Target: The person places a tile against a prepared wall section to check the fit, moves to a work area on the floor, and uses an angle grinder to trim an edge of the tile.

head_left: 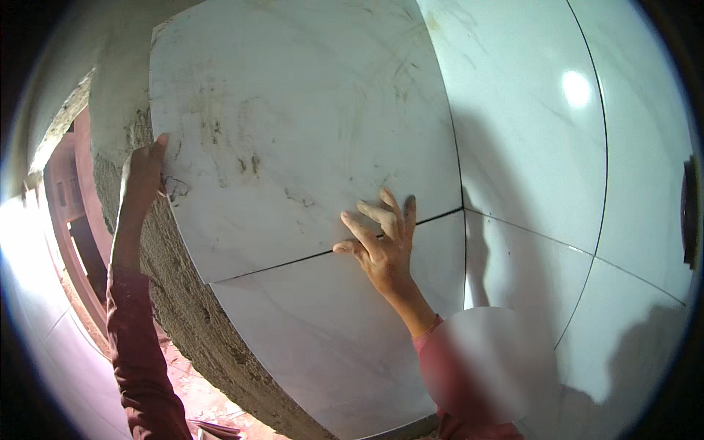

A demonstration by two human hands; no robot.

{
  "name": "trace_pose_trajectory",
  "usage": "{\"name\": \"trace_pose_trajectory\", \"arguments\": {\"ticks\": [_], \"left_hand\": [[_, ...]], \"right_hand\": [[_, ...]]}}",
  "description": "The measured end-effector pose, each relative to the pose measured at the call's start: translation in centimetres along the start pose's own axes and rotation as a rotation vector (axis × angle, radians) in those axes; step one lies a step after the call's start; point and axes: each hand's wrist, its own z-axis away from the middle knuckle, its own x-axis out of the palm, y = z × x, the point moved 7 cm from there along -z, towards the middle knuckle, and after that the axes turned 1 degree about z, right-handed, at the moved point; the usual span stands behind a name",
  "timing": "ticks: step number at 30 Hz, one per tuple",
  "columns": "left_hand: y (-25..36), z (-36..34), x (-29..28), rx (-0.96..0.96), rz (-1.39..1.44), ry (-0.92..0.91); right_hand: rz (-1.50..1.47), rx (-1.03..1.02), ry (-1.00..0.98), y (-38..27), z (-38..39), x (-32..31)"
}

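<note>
A large white marbled wall tile [293, 110], smudged with grey-brown dirt, fills the upper middle of the wall. Below it lies another white tile [337, 330], with a dark joint line between the two. At the upper tile's left edge, my left hand [145, 172] is closed along the edge, a fingertip over its face; the other fingers are partly hidden. My right hand [383, 238] rests across the joint, fingers spread and bent, its tips on the upper tile. Grey mortar dusts those fingers, and nothing is in that hand.
More white tiles [528, 110] cover the wall on the right. Rough grey mortar [191, 301] shows along the left edge of the tiles. Beyond it at the left are an opening with a reddish frame [77, 191] and a bright, littered floor [213, 389]. A blurred patch covers part of my right sleeve.
</note>
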Motion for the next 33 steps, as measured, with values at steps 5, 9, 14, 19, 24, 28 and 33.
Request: {"name": "trace_pose_trajectory", "arguments": {"ticks": [5, 9, 14, 19, 24, 28, 33], "left_hand": [[-1.0, -0.1, -1.3, -0.096, -0.099, -0.011], [-0.1, -0.3, -0.4, -0.077, -0.131, -0.051], [-0.4, 0.2, 0.0, -0.094, -0.049, -0.014], [1.0, 0.8, 0.4, -0.11, -0.12, -0.042], [0.2, -0.2, -0.5, -0.155, -0.144, -0.135], [-2.7, -0.6, -2.8, -0.138, -0.142, -0.101], [1.2, 0.7, 2.1, -0.105, -0.037, -0.107]], "right_hand": [[-0.093, -0.004, -0.018, 0.3, -0.3, 0.9], [-0.067, 0.024, -0.036, 0.8, 0.0, 0.4], [-0.08, 0.027, -0.025, 0.9, 0.1, 0.1], [-0.074, 0.05, -0.032, 1.3, -0.1, -0.3], [-0.07, 0.041, -0.006, 1.4, -0.1, -0.3], [-0.129, 0.034, 0.023, -0.3, -0.6, 0.6], [-0.134, -0.078, 0.043, 2.2, 0.7, 0.3]]}}
